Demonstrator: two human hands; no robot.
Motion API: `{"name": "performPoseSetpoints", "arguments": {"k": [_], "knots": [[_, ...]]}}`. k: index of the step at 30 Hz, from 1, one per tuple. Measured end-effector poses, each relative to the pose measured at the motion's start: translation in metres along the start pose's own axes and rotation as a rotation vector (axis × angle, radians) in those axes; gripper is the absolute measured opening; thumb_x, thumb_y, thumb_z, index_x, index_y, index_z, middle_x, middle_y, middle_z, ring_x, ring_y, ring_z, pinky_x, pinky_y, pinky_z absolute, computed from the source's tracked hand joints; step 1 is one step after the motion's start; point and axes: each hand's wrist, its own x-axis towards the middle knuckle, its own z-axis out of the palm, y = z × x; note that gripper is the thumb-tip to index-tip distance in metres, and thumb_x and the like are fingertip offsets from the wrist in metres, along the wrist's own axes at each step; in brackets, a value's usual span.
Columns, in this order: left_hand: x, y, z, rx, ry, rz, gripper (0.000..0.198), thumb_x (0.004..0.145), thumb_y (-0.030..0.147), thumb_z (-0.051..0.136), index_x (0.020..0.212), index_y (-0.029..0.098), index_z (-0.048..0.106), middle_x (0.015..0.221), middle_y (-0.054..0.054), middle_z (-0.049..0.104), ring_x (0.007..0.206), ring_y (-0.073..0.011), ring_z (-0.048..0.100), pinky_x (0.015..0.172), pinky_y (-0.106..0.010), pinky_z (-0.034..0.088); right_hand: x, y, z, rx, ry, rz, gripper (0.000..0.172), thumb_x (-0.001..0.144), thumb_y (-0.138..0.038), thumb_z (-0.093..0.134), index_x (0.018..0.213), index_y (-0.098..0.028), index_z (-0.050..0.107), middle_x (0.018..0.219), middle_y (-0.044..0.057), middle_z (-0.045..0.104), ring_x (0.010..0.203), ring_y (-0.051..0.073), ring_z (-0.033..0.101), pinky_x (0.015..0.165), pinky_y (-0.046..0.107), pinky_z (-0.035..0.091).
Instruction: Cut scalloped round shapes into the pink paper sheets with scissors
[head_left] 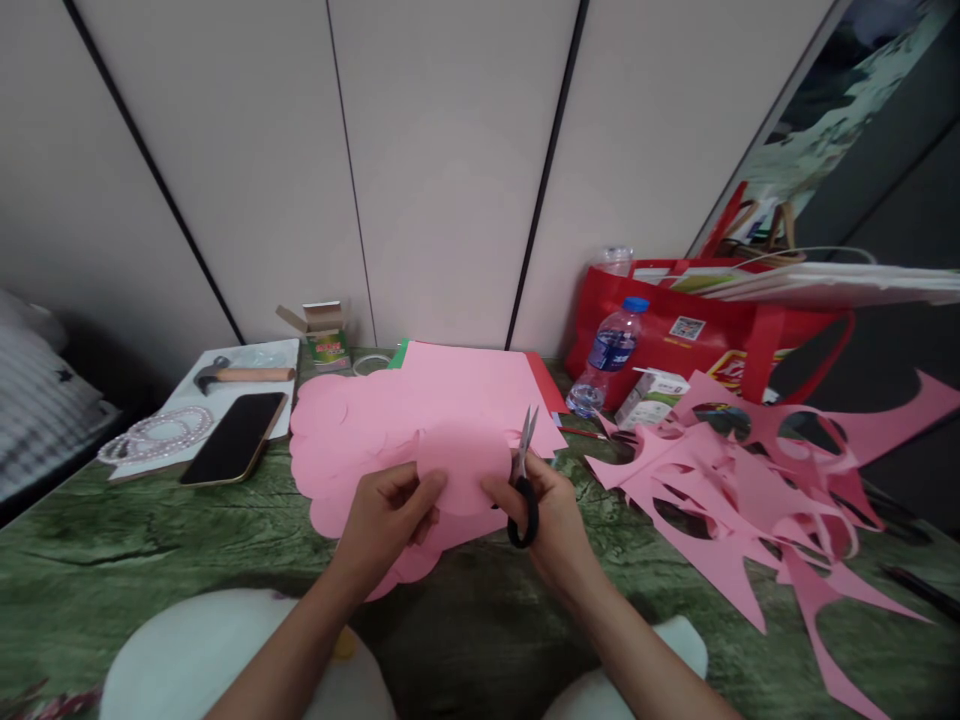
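Note:
Between my hands is a pink paper circle (466, 455), held up over other pink paper. My left hand (394, 505) pinches its left edge between thumb and fingers. The thumb of my right hand (551, 505) presses on its right edge. That same hand also holds scissors (526, 470) with black handles, blades pointing up and slightly parted, beside the circle. Beneath and behind lie overlapping pink paper circles (322, 450) with a scalloped outline. Part of this layer is hidden by the held circle and my hands.
Pink paper offcuts (720, 480) with round holes are heaped at right, before a red bag (675, 325), a water bottle (611, 355) and a small carton (652, 400). Pink sheets (472, 370) lie behind. At left are a phone (236, 438), a hammer (244, 375), beads (161, 430) and a small box (326, 340).

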Motion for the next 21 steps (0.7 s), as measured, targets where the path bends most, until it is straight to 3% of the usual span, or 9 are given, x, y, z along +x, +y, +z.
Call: {"name": "performPoseSetpoints", "arguments": {"k": [6,13,21], "knots": [[-0.0007,0.0024,-0.0006,0.097,0.013,0.079,0.038,0.077,0.036,0.056,0.046,0.017,0.047,0.038,0.006,0.043,0.039,-0.0057,0.037,0.041,-0.019,0.030,-0.0008,-0.0018,0.0008,0.033,0.002,0.006,0.024,0.062,-0.031,0.075,0.078,-0.018,0.062,0.067,-0.002,0.055,0.057,0.010,0.042,0.051,0.022,0.036],[-0.0010,0.0002,-0.0017,0.156,0.006,0.099,0.034,0.076,0.034,0.058,0.049,0.017,0.047,0.040,0.007,0.040,0.041,-0.0059,0.035,0.041,-0.020,0.029,0.0003,-0.0021,-0.0027,0.075,0.107,-0.041,0.022,0.064,-0.030,0.073,0.077,-0.019,0.060,0.062,-0.004,0.047,0.054,0.009,0.036,0.047,0.021,0.028],[-0.0001,-0.0015,0.0049,-0.117,-0.123,-0.106,0.026,0.075,0.039,0.060,0.065,0.015,0.058,0.047,-0.001,0.062,0.035,-0.0098,0.050,0.038,-0.021,0.038,-0.0020,-0.0029,-0.0013,-0.010,0.127,-0.055,0.029,0.062,-0.032,0.075,0.080,-0.019,0.058,0.062,-0.004,0.046,0.053,0.010,0.036,0.045,0.021,0.028]]}}
